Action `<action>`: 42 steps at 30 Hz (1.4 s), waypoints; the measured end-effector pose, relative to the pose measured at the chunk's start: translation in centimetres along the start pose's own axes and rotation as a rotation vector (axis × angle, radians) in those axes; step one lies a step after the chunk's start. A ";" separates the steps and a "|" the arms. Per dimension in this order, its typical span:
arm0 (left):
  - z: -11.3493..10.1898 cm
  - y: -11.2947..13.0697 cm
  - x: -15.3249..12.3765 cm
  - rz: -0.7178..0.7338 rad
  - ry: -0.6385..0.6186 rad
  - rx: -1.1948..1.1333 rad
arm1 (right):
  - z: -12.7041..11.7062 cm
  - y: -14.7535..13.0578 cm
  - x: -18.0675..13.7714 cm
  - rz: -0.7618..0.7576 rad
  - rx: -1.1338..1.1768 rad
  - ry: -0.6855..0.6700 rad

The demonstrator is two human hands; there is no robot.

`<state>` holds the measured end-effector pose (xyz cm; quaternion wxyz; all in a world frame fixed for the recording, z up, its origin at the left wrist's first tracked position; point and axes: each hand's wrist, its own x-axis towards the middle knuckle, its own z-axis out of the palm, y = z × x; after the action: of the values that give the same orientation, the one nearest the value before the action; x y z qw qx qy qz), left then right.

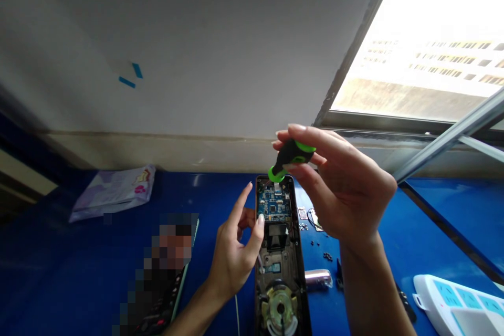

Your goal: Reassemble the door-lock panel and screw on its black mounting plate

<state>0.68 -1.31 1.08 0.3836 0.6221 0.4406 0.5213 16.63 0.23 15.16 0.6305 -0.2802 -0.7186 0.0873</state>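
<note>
Grey wall (220,37), two blue strips (126,82) on it, bright window (425,21) at upper right, blue tabletop (51,278) below

head camera | from the wearer's own head, above the blue tabletop (79,262); facing forward and down, wall (220,37) ahead, window (429,58) at upper right | near left hand (235,247) and right hand (348,189); wall farther off

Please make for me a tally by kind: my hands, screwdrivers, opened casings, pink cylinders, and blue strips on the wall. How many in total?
Hands: 2 (left hand, right hand)
Screwdriver: 1
Opened casing: 1
Pink cylinder: 1
Blue strips: 2
Total: 7
</note>
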 end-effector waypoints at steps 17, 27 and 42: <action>-1.0 0.4 0.5 0.073 0.023 0.120 | 0.0 0.1 0.0 -0.032 -0.020 -0.048; -0.7 0.1 0.1 0.084 0.026 0.129 | -0.2 -0.4 0.2 -0.050 0.096 -0.248; -0.7 0.1 0.2 0.058 0.023 0.147 | -1.8 -0.9 -0.2 0.020 0.051 -0.064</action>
<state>-0.02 -1.12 1.38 0.3164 0.6551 0.4638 0.5056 18.08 -0.99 15.78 0.6133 -0.2683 -0.7330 0.1207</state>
